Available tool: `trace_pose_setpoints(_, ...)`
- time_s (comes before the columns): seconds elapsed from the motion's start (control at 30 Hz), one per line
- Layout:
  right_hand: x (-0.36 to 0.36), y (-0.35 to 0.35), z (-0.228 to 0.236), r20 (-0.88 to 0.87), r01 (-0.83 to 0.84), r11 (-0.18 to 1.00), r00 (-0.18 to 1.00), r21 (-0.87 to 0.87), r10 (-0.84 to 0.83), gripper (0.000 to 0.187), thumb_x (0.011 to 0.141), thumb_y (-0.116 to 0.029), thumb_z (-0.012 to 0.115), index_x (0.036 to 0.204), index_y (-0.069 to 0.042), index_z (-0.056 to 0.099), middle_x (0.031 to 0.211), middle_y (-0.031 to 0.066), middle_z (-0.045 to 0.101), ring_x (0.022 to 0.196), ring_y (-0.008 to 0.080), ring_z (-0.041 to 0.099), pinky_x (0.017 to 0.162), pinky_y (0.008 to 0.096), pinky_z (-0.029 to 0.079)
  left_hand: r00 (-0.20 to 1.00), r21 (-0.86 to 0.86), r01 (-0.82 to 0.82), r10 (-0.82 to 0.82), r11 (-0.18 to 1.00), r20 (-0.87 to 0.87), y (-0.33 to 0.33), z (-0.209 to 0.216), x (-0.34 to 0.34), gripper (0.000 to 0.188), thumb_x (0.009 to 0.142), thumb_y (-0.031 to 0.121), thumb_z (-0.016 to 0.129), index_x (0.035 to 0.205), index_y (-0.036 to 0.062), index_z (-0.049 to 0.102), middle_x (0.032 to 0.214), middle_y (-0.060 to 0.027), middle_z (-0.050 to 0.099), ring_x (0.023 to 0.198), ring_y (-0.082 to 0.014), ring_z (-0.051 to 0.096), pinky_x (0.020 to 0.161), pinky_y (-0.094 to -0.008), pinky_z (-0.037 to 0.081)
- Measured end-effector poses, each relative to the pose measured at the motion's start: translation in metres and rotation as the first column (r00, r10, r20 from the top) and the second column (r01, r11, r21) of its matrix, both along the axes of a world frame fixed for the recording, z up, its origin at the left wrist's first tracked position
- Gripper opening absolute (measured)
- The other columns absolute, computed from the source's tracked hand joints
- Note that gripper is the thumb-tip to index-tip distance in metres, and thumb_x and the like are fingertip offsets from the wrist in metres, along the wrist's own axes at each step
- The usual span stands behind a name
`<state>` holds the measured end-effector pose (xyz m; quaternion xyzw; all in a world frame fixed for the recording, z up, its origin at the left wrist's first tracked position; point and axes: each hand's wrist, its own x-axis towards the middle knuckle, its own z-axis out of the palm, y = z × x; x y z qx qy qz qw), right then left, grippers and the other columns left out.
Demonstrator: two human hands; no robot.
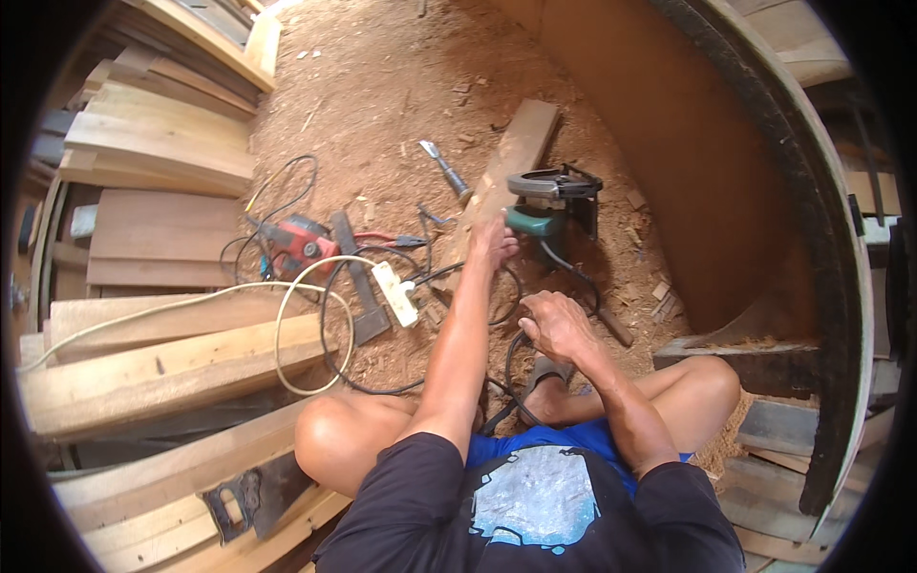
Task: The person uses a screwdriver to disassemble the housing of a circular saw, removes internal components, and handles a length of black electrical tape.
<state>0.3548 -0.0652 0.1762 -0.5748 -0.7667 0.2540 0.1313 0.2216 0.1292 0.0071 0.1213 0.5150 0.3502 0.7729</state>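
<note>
My left hand (497, 241) is at the near end of a long wooden board (523, 143), its fingers curled over that end. Just right of it lies a green and grey power tool (537, 221) that looks like a circular saw, with a dark flat base. My right hand (558, 325) is closer to me, above the floor, fingers bent around a black cable (513, 361); its palm side is hidden. Left of the board a chisel-like tool (445, 170) with a dark handle lies in the sawdust. A pale power strip (394, 293) rests beside my left forearm.
A red power tool (302, 244), red-handled pliers (387, 240) and a dark flat metal-and-wood tool (359, 286) lie among looped cables at left. Stacked planks (162, 239) line the left side; a handsaw (234, 506) rests there. A large curved wooden piece (707, 162) rises at right.
</note>
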Motion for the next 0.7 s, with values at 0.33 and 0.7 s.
trace_pose_setpoints(0.33,-0.031,-0.004,0.004,0.000,-0.120,0.992,0.993,-0.037,0.120,0.027,0.088,-0.023,0.067,0.098,0.002,0.068,0.096,0.0254,0.070,0.094,0.0443,0.069,0.082,0.0538,0.055,-0.019,0.110,0.186,0.115,0.976,-0.993,-0.074,0.036,-0.185,0.074,0.083,0.052,0.073,0.126,-0.0069,0.057,0.122,-0.0290,0.067,0.117,-0.0442,0.064,0.101,-0.0512,0.050)
trace_pose_setpoints(0.7,-0.055,0.008,-0.005,0.027,-0.193,0.981,0.981,-0.009,0.193,0.028,0.082,-0.022,0.068,0.097,0.002,0.070,0.097,0.0288,0.069,0.097,0.0461,0.067,0.084,0.0541,0.052,0.233,0.307,0.329,0.238,0.893,-0.943,-0.106,0.024,-0.173,0.056,0.084,0.032,0.073,0.128,0.0008,0.059,0.120,-0.0279,0.069,0.112,-0.0436,0.067,0.096,-0.0507,0.052)
